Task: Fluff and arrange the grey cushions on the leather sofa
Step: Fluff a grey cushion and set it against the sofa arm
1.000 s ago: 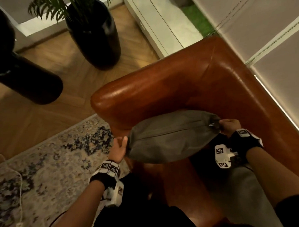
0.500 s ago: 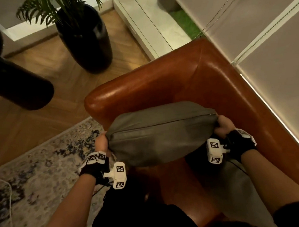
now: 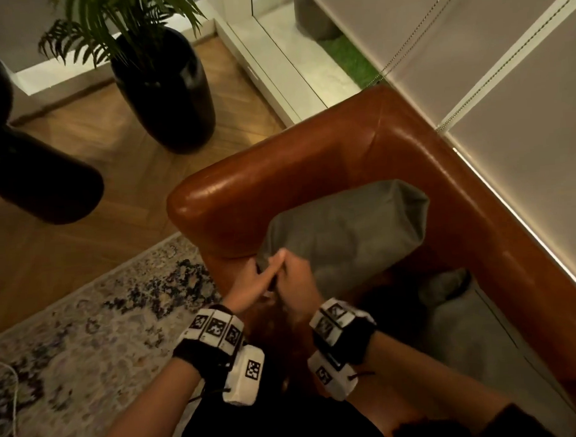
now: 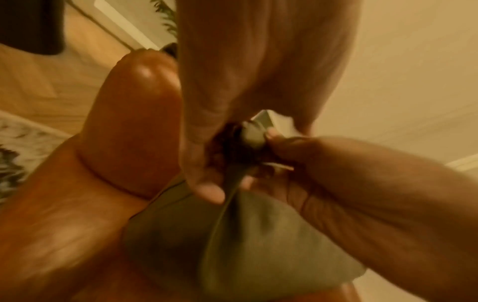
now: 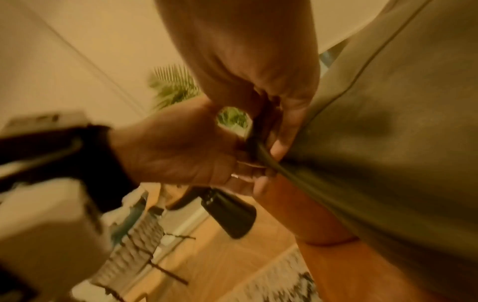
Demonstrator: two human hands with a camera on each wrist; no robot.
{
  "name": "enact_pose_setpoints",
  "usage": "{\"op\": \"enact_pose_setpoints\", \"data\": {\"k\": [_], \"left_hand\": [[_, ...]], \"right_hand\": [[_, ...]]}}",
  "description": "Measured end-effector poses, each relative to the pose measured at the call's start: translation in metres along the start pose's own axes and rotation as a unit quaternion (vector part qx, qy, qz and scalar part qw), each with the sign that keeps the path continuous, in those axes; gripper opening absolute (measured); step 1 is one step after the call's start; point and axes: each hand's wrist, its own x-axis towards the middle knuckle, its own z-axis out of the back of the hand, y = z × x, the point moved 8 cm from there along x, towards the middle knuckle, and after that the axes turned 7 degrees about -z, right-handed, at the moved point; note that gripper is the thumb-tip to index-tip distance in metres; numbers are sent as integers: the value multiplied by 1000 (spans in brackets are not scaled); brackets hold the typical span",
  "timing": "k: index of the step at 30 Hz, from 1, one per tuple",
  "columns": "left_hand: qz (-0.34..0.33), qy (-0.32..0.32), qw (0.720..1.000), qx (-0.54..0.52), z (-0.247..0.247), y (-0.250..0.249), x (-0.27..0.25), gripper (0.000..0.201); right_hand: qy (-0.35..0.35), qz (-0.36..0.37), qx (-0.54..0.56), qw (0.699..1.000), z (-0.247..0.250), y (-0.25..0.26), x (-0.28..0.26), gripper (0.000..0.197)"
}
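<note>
A grey cushion point(image 3: 347, 235) lies tilted in the corner of the brown leather sofa point(image 3: 310, 161), against the armrest. Both hands meet at its near left corner. My left hand point(image 3: 264, 272) pinches that corner, and my right hand point(image 3: 287, 268) grips the same corner from the other side. The left wrist view shows the cushion point(image 4: 258, 245) hanging below the pinched fabric, beside the sofa arm point(image 4: 134, 122). In the right wrist view the cushion point(image 5: 388, 122) fills the right side, with the seam caught between the fingers. A second grey cushion point(image 3: 476, 335) lies on the seat at the right.
A black planter point(image 3: 165, 91) with a palm stands on the wooden floor beyond the armrest. A dark rounded object point(image 3: 31, 183) hangs at the upper left. A patterned rug point(image 3: 86, 326) lies left of the sofa. Window blinds point(image 3: 505, 93) run behind the sofa back.
My right hand left the cushion's right end and came over to the left corner beside my left hand. The cushion swung so its far end points at the sofa back.
</note>
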Motion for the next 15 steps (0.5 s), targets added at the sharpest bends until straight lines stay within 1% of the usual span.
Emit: {"op": "enact_pose_setpoints", "data": {"k": [1,2,3,4,5,6,7,8,9,10,11,13,14,15], "left_hand": [[-5,-20,998,57,4,8,4,31],[-12,-58,992,109,13,14,9,30],[-16,-92,985,143,24,23,17,32],[-19,-119,981,152,34,29,23,35],[-20,-133,980,144,42,34,29,37],[-20,-143,980,136,47,35,32,39],[-19,-155,978,137,52,37,36,42],[-20,-164,976,145,55,37,36,44],[-35,-174,971,158,58,36,37,44],[-56,-181,966,177,59,33,35,41],[-87,-183,959,197,57,30,34,38],[-128,-168,949,235,48,29,32,36],[-135,-160,947,243,45,30,30,37],[-141,-159,946,245,43,33,29,38]], "right_hand": [[41,7,-14,999,-15,-7,-2,19],[87,22,-38,995,-22,-11,-5,22],[111,47,-62,991,-20,-15,-6,28],[101,77,-90,988,-7,-19,-3,33],[46,110,-123,985,16,-25,4,37],[-32,119,-165,979,47,-33,14,41],[-121,95,-202,967,85,-43,24,42],[-193,26,-233,953,124,-56,33,41],[-242,-50,-243,938,158,-70,40,39],[-268,-107,-222,932,185,-79,44,40],[-283,-125,-182,933,203,-84,50,43],[-312,-102,-92,940,224,-80,62,54],[-317,-106,-55,941,231,-76,67,53],[-316,-133,-32,939,237,-77,75,45]]}}
